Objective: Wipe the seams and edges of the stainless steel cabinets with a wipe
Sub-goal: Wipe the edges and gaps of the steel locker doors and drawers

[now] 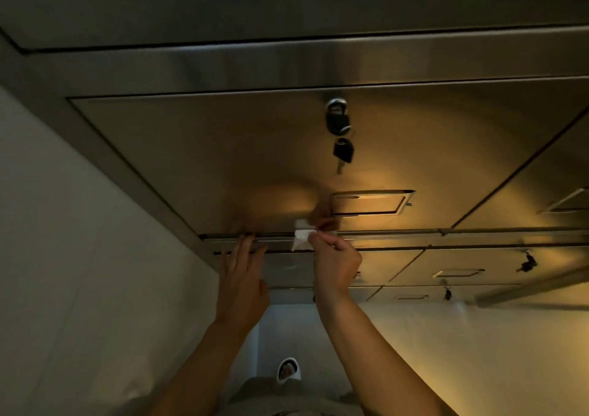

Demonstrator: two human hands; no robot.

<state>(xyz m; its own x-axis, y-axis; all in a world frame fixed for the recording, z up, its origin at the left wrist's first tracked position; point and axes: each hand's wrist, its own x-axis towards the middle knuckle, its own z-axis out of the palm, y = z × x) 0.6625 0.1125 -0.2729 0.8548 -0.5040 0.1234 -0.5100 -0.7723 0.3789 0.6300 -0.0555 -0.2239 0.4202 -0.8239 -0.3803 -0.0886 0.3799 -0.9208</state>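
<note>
A stainless steel cabinet door [223, 147] fills the middle of the head view, with a dark horizontal seam [414, 233] along its lower edge. My right hand [336, 261] pinches a small white wipe [301, 238] and holds it against that seam. Just to its left, my left hand [243, 275] rests with straight fingers on the same edge, fingertips touching the seam. The door's steel reflects both hands.
A lock with a black key [342, 151] hangs on the door above a recessed handle [371, 203]. More steel doors with handles and keys [527, 262] lie below and to the right. A pale wall [79, 240] borders the cabinet's left side. My foot [288, 369] shows below.
</note>
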